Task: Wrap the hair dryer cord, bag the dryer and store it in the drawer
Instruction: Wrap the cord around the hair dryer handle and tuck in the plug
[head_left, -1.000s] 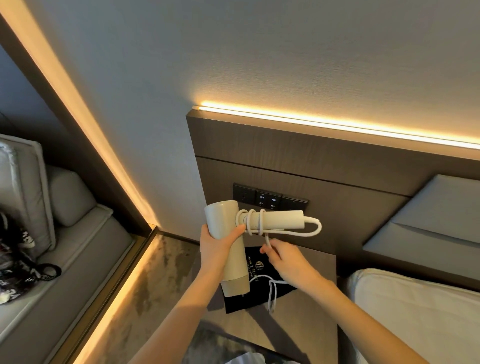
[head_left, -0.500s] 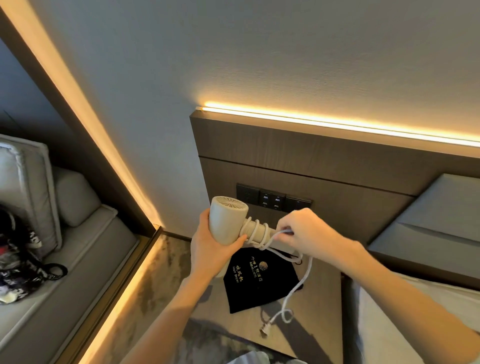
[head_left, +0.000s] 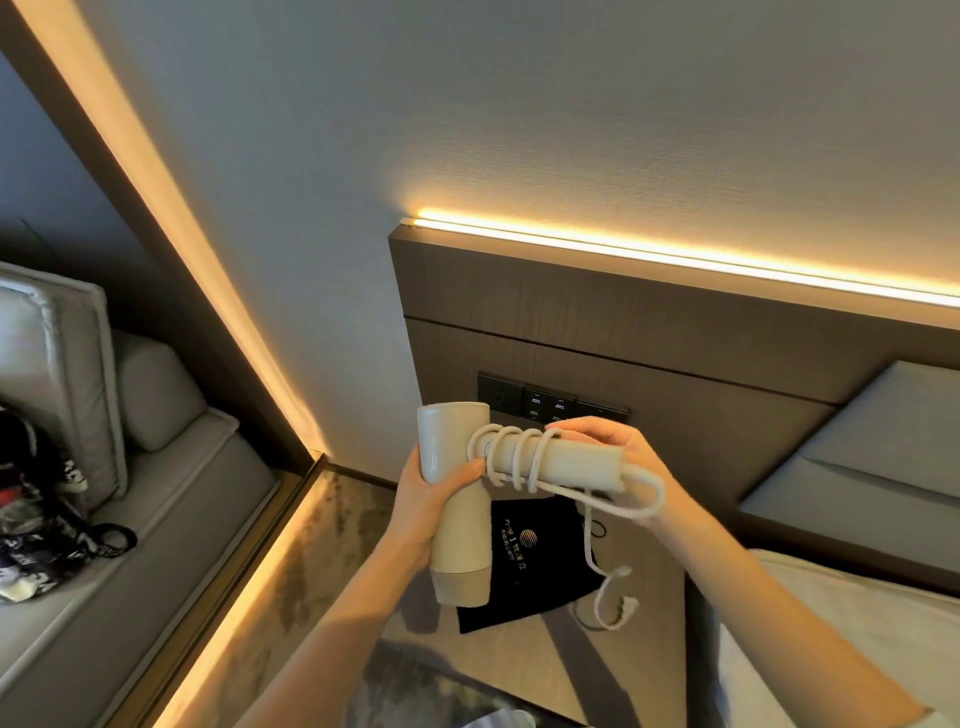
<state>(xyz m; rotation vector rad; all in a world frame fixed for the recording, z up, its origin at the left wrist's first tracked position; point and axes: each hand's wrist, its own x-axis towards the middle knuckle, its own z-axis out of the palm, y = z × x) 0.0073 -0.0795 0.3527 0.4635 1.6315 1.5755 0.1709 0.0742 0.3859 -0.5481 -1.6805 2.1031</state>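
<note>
I hold a cream hair dryer (head_left: 457, 525) in front of me, its barrel upright and its handle pointing right. My left hand (head_left: 426, 499) grips the barrel where the handle joins. The white cord (head_left: 511, 457) makes several loops around the handle. My right hand (head_left: 618, 457) is behind the handle's far end, fingers curled over the cord. The loose cord hangs down to the plug (head_left: 621, 605). A black drawstring bag (head_left: 524, 571) with a gold logo lies flat on the nightstand (head_left: 644, 649) below.
A dark wooden headboard (head_left: 597, 322) with a switch and socket panel (head_left: 540, 402) stands behind. The bed with a white pillow (head_left: 841, 623) is at right. A grey sofa (head_left: 156, 499) with a black patterned bag (head_left: 36, 530) is at left.
One more loop has gone around the handle. My right hand moved from under the handle, over it, to behind its far end. The hanging cord is shorter.
</note>
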